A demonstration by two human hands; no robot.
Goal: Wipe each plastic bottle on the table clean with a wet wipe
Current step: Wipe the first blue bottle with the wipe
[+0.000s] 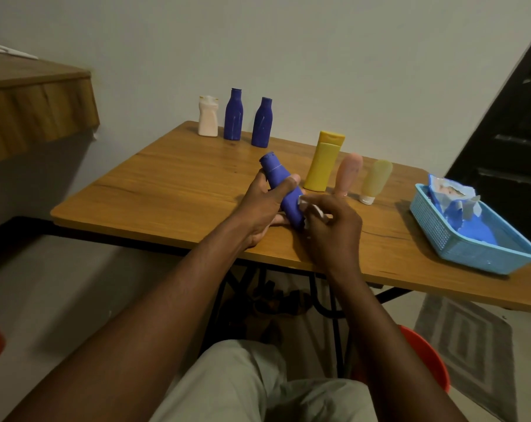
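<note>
a: head view first, looking down at the left hand point(264, 205), gripping what?
b: wrapped round the held blue bottle point(284, 184), thumb across its upper side, fingers underneath. tilted, cap end up and away, base down toward the right hand point(334, 229).
a: placed where?
b: over the table point(166, 190), near its front edge, roughly midway along. cannot tell whether touching the wood.
a: and on the right?
b: curled round a bunched white wet wipe point(311, 208), pressing it against the lower body of that same bottle.
a: and further along the wood?
b: lined up at the far edge, upright: white bottle point(208, 117), then tall blue bottle point(233, 115), then shorter blue bottle point(261, 123), close together but apart. nearer, just beyond the hands, also upright: yellow bottle point(323, 162), pink tube point(348, 175) and pale yellow tube point(375, 181), the two tubes standing cap-down.
a: and over at the right end?
b: at that end, a light blue basket point(459, 254), with a torn-open wipes packet point(450, 193) leaning in its far corner. below the table edge, part of a red stool point(425, 360) and a grey rug point(471, 345).
</note>
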